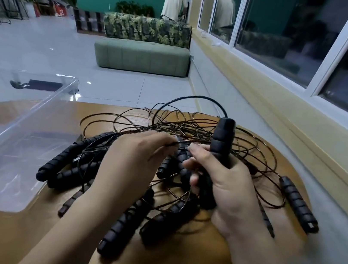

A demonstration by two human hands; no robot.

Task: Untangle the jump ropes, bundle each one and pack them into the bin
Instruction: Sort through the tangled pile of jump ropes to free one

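A: Your left grip (pixel 135 155) pinches a thin dark cord (pixel 172 145) between thumb and fingertips, over the middle of the worktop (pixel 172 258).

B: Your right grip (pixel 224 184) is clenched round a black ribbed handle (pixel 223 137) and holds it upright. A thicker cord leaves the handle's top and arcs over towards the far edge.

A: The jump ropes (pixel 169 124) lie in one tangle across the middle of the worktop. Their loops of cord spread out to the far edge and towards the right edge.

B: You have more handles lying under and around your grips. A pair (pixel 67 159) lies side by side to the left of your left grip, and others lie towards the front edge, between your wrists. A lone handle (pixel 297 204) rests near the right edge, apart from the others, with loops of cord close by it.

A: The bin (pixel 36 111) is clear plastic and sits at the left edge of the worktop, beside the tangle. The pair of handles lies just beside its near wall.

B: Beyond the far edge you face a pale tiled floor with a green sofa (pixel 141 58) on it. A window (pixel 295 37) runs along the right-hand wall. A person in a white top (pixel 175 1) stands behind the sofa, back turned to you
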